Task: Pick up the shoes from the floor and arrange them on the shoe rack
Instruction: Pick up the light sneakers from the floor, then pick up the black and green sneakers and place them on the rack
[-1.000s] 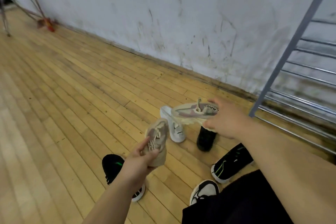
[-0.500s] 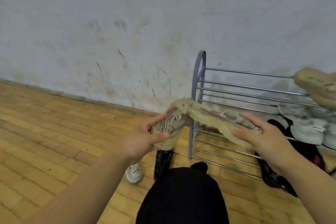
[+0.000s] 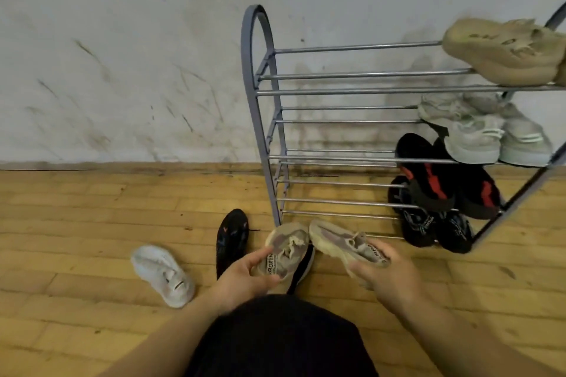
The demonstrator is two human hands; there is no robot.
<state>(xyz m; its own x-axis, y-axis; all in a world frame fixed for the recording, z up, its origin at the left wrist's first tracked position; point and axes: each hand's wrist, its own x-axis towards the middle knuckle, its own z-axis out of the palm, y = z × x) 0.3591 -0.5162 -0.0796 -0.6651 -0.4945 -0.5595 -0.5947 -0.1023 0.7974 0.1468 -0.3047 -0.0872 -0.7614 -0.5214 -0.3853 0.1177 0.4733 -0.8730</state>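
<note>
My left hand (image 3: 242,280) grips one beige and mauve sneaker (image 3: 286,249) by its heel. My right hand (image 3: 389,277) grips its twin (image 3: 343,243) the same way. Both shoes are held low, toes pointing at the foot of the grey metal shoe rack (image 3: 260,119), just in front of its lowest shelf. On the floor to my left lie a white sneaker (image 3: 162,274) and a black sneaker (image 3: 231,237). Another dark shoe (image 3: 304,266) shows partly under the left-hand sneaker.
The rack's right side holds tan foam shoes (image 3: 502,52) on top, pale green sneakers (image 3: 484,131) below, black and red shoes (image 3: 444,184), and black shoes (image 3: 428,223) lowest. The left part of each shelf is bare bars. A scuffed white wall (image 3: 122,55) stands behind; my dark-clothed knee (image 3: 281,340) is below.
Both hands have dropped with the beige sneakers from mid-rack height to near the bottom shelf. The view has tilted down and swung right, so the whole rack shows.
</note>
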